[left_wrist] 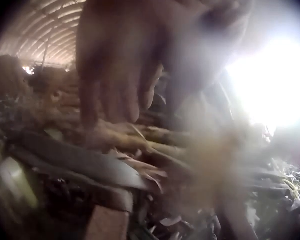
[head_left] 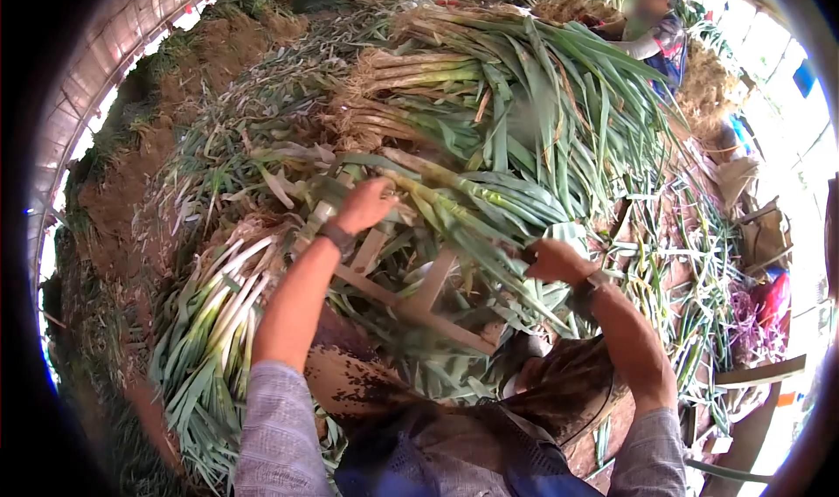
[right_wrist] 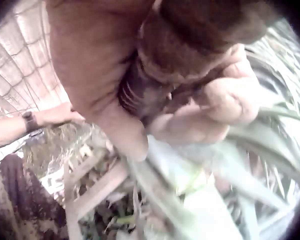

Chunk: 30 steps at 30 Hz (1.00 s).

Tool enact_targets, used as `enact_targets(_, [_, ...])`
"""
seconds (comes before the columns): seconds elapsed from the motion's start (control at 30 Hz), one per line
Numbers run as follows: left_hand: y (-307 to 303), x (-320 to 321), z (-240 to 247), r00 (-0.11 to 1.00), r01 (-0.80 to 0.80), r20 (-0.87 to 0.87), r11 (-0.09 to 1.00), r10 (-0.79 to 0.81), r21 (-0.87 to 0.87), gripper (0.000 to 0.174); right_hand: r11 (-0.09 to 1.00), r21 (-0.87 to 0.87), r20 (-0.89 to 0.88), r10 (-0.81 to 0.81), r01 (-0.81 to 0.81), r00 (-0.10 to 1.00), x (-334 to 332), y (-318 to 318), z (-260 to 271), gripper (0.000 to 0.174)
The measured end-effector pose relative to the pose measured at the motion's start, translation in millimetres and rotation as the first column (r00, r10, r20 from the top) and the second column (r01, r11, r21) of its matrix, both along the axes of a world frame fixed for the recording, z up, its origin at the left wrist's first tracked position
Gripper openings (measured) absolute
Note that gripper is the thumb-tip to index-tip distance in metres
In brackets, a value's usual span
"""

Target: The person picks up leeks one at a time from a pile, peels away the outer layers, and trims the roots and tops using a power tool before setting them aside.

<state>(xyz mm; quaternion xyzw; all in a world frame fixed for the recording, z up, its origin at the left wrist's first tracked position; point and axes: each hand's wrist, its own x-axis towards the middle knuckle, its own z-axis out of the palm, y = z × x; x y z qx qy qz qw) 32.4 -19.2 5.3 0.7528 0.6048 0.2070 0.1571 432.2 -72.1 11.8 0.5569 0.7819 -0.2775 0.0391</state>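
Observation:
My left hand (head_left: 365, 204) is at the root end of a leek (head_left: 446, 207) that lies slantwise in front of me. In the left wrist view the fingers of that hand (left_wrist: 125, 65) hang down, slightly bent, over pale stalks (left_wrist: 162, 149); whether they touch is blurred. Further right, my right hand (head_left: 559, 261) grips the green leaves. From the right wrist, its fingers and thumb (right_wrist: 165, 100) are curled, with leaves (right_wrist: 165, 165) coming out beneath them. The part inside the grip is hidden.
A wooden frame (head_left: 419, 309) stands between my knees. Behind it lies a large heap of leeks (head_left: 542, 104); white-stalked leeks (head_left: 223, 322) lie at left. Loose leaves (head_left: 690, 296) cover the ground at right. Another person (head_left: 660, 34) is at the back right.

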Motion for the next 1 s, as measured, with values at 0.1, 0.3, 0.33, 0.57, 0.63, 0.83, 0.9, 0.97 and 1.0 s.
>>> enact_targets(0.1, [14.8,38.9,-41.9,0.986,0.050,0.163,0.992,-0.031,-0.116,0.041,0.986,-0.007,-0.093,0.165,-0.166,0.982,2.2,-8.7,-2.1,0.040])
enact_targets(0.3, [4.0,83.2,-69.9,0.926,-0.131,0.300,0.941,0.228,-0.312,0.059,0.995,0.094,-0.067,-0.015,0.021,0.998,6.9,-1.7,13.9,0.036])
enact_targets(0.33, [4.5,88.0,-72.6,0.885,-0.239,0.308,0.908,0.350,-0.343,0.063,0.987,0.160,-0.014,0.016,-0.013,1.000,7.1,0.3,10.8,0.032])
enact_targets(0.57, [20.3,110.4,-106.7,0.374,-0.149,0.762,0.845,0.528,-0.513,0.075,0.974,0.215,0.061,0.061,-0.073,0.996,-7.9,18.7,12.1,0.026])
enact_targets(0.63, [17.5,110.2,-101.9,0.294,-0.151,0.821,0.872,0.489,-0.465,0.077,0.967,0.241,0.052,0.076,-0.086,0.996,-5.3,19.4,11.2,0.025])
enact_targets(0.83, [-21.9,92.5,-74.6,0.263,0.174,0.811,0.801,0.523,-0.573,0.030,0.971,0.197,-0.053,0.145,-0.132,0.988,7.6,8.6,27.2,0.031])
enact_targets(0.9, [-40.0,90.7,-69.6,0.287,0.217,0.780,0.756,0.556,-0.618,0.026,0.980,0.155,-0.083,0.136,-0.122,0.987,10.9,2.3,29.6,0.032])
enact_targets(0.97, [-62.1,84.8,-83.5,0.323,0.325,0.774,0.704,0.545,-0.631,0.022,0.990,0.102,-0.105,0.111,-0.100,0.988,9.6,-5.7,32.9,0.032])
enact_targets(1.0, [-76.9,88.4,-83.0,0.321,0.326,0.763,0.691,0.562,-0.646,0.022,0.989,0.100,-0.105,0.117,-0.106,0.988,8.0,-10.5,34.8,0.032])
